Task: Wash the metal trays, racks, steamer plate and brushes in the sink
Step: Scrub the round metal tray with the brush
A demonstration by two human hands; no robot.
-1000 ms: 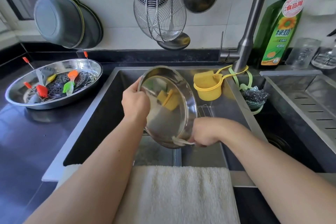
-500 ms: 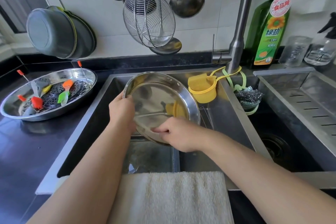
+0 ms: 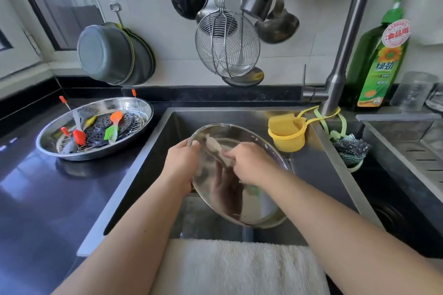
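Round metal tray [image 3: 242, 201] held tilted over sink [image 3: 318, 175], inner face toward person. Left hand [image 3: 182, 165] grips tray's left rim. Right hand [image 3: 249, 165] inside tray, fingers curled; cloth or bare fingers, cannot tell. Right nearer tray centre. Tray's near edge hidden behind right forearm. Second tray [image 3: 134, 105] with brushes [image 3: 112, 127] waits on table at left.

Single head-worn view, close above the sink [image 3: 153, 175], facing forward and down, tiled wall behind
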